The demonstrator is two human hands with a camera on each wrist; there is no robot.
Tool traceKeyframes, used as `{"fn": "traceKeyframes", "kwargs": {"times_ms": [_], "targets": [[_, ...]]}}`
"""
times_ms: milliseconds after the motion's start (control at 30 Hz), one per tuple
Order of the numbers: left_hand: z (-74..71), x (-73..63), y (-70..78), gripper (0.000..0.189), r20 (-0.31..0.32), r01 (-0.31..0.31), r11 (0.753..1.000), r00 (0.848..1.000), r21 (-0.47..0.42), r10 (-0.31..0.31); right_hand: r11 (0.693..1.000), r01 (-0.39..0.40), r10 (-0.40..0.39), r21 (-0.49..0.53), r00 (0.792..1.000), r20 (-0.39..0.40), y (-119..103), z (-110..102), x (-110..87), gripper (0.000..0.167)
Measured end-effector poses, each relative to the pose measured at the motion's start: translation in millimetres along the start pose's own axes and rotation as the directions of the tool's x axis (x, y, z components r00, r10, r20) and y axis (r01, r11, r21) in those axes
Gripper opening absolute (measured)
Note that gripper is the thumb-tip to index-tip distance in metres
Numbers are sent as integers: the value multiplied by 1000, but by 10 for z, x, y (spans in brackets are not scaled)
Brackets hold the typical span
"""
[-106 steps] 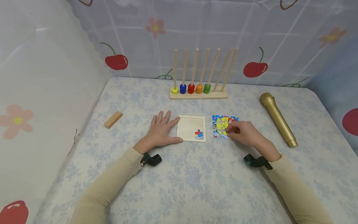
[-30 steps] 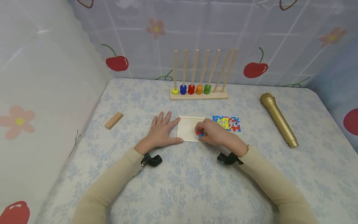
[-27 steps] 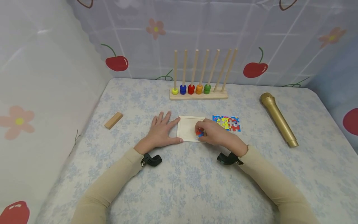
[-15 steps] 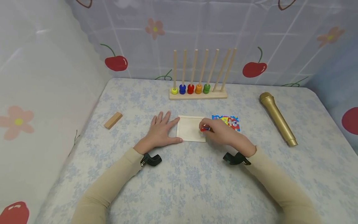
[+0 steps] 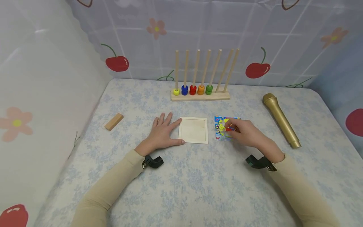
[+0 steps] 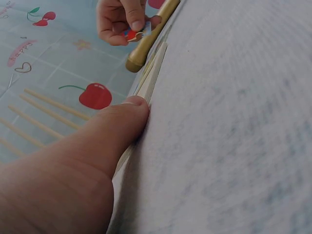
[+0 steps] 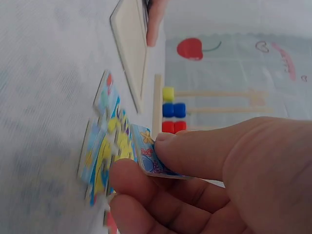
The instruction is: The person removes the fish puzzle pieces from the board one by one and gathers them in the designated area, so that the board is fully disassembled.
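Observation:
My left hand lies flat on the cloth with fingers spread. Its index fingertip and thumb touch the left edge of a square wooden puzzle tray, whose inside is bare. To the tray's right, over the partly joined jigsaw puzzle, my right hand pinches a jigsaw piece between thumb and fingers. The right wrist view shows a blue corner on this piece with an orange starfish; red shows on it in the left wrist view. The hand hides the puzzle's right part.
Behind the tray stands a wooden peg rack with coloured beads low on several pegs. A gold microphone lies to the right, and a small wooden block to the left. A patterned curtain closes off the back.
My right hand moved left to the tray, took up the jigsaw pieces lying in its corner, and came back right over the puzzle. The left hand stayed in place.

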State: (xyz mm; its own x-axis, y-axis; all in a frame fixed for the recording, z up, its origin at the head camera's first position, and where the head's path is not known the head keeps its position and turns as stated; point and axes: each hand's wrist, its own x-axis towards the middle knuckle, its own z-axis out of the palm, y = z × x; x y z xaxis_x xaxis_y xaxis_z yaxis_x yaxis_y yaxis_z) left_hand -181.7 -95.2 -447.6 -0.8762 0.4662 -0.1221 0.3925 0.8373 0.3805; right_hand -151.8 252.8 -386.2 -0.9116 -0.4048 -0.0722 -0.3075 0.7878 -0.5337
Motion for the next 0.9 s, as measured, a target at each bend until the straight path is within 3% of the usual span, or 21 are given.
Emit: {"fn": "traceKeyframes", "kwargs": {"times_ms": [200,533,900], "targets": [[-4,1,8,96,0,1,1000,1000,0,-1,998,-53,52,-23,998,-31,182,-39,-129,16],[-5,-3,8,96,-1,1,1000,1000,0,-1,981,-187,183,55,981,68,347,-54,-218,25],[-5,-1,7,96,4,4,1000,1000,4,-4,967,-218,205,133,973,103,390,-67,-215,25]]}}
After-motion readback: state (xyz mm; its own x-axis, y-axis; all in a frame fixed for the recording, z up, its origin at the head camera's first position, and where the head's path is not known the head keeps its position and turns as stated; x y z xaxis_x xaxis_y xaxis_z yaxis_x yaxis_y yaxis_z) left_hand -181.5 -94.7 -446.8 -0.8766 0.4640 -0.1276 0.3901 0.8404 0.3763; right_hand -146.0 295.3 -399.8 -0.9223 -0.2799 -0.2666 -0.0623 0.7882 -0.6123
